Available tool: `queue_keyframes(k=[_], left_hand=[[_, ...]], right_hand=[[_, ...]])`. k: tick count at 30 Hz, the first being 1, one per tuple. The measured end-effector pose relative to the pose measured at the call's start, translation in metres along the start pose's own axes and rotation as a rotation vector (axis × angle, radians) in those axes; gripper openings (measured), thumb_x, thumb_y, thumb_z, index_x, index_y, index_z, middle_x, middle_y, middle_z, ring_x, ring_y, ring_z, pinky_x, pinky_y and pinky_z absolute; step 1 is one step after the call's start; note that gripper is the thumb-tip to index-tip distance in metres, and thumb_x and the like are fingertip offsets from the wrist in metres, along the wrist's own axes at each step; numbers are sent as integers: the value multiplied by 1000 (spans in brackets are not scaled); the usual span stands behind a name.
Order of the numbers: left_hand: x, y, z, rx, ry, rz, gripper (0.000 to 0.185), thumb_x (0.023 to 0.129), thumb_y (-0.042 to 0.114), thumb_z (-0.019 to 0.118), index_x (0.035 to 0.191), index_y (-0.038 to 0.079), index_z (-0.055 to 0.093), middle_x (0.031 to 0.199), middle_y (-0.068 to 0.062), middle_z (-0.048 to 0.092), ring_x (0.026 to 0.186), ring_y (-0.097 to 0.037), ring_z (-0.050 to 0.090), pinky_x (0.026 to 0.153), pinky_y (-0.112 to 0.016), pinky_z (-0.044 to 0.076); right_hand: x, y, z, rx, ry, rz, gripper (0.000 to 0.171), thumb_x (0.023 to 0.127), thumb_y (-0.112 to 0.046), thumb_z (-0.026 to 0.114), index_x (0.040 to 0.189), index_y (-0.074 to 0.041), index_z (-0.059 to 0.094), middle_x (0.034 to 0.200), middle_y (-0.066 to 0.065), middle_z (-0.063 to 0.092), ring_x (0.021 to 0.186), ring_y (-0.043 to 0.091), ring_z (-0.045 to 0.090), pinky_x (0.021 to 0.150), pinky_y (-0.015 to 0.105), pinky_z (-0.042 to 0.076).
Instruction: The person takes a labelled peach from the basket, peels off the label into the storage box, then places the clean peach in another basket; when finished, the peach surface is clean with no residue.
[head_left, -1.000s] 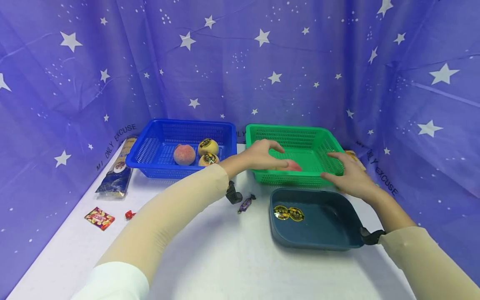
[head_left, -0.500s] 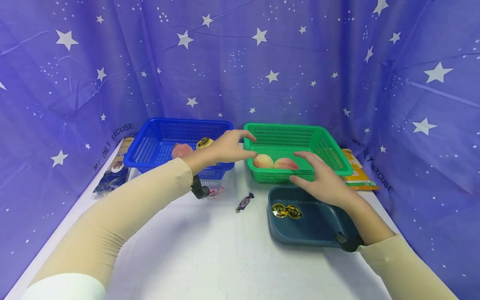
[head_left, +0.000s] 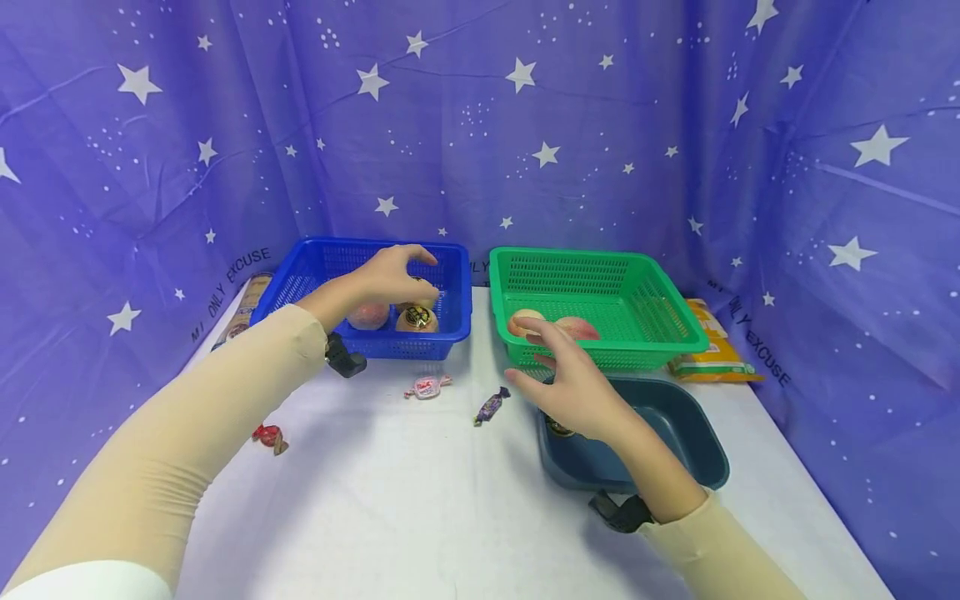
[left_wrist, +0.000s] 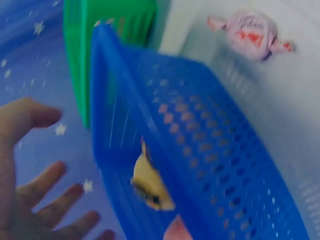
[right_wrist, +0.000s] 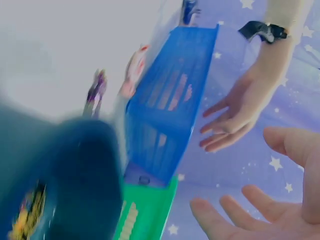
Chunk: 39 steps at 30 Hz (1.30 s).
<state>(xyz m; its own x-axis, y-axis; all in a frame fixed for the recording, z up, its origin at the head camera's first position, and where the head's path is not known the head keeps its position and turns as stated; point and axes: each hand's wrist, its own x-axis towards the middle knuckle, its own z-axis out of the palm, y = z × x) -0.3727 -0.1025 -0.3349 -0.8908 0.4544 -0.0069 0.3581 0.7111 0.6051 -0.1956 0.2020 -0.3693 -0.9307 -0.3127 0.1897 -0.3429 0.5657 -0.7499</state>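
My left hand [head_left: 390,275] hovers over the blue basket [head_left: 442,350], fingers apart and holding nothing. Below it in that basket lie a peach [head_left: 368,315] and two yellowish round fruits with black-and-gold labels, the nearer labelled fruit [head_left: 417,319] showing best. My right hand [head_left: 573,387] hangs with spread fingers above the left end of the dark teal tub [head_left: 705,433], also holding nothing. Just beyond its fingertips, the green basket [head_left: 607,358] holds a pale round fruit [head_left: 525,319] and a pink peach [head_left: 577,328]. In the left wrist view the left fingers [left_wrist: 55,200] are loosely spread.
A pink-white candy [head_left: 428,387] and a purple candy [head_left: 491,407] lie on the white table [head_left: 420,500]. A red candy [head_left: 268,436] sits further left. An orange packet [head_left: 712,350] is beside the green basket, and a long packet [head_left: 247,308] is partly behind my left arm.
Both hands have moved left, the left from the green basket to above the blue one. A pale fruit now shows beside the peach in the green basket. The pink-white candy has come into view.
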Motion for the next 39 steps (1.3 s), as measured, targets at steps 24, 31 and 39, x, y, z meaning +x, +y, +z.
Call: queue_keyframes(k=[24,31,39], left_hand=[[-17,-93,-48,-354,-256,-474,85,105,53,68,172,9,38,184,-22,22,166,-55,25,125,-71,46],[-16,-109,-36,-502,-240,-575,98,107,49,64,179,9,10,182,-29,20,162,-52,36,132,-64,41],[-10,-108,-25,-567,-167,-583,104,100,53,72,178,13,17,182,-22,26,157,-48,43,123,-55,54]], right_hand=[[62,-1,121,317,313,188,78,101,-34,83,169,-24,45,175,13,41,155,46,52,123,54,54],[84,1,131,333,380,231,74,101,-36,81,167,-25,47,174,12,45,150,42,59,120,50,57],[98,9,138,342,443,296,76,100,-36,83,167,-26,48,168,13,52,145,41,62,115,52,61]])
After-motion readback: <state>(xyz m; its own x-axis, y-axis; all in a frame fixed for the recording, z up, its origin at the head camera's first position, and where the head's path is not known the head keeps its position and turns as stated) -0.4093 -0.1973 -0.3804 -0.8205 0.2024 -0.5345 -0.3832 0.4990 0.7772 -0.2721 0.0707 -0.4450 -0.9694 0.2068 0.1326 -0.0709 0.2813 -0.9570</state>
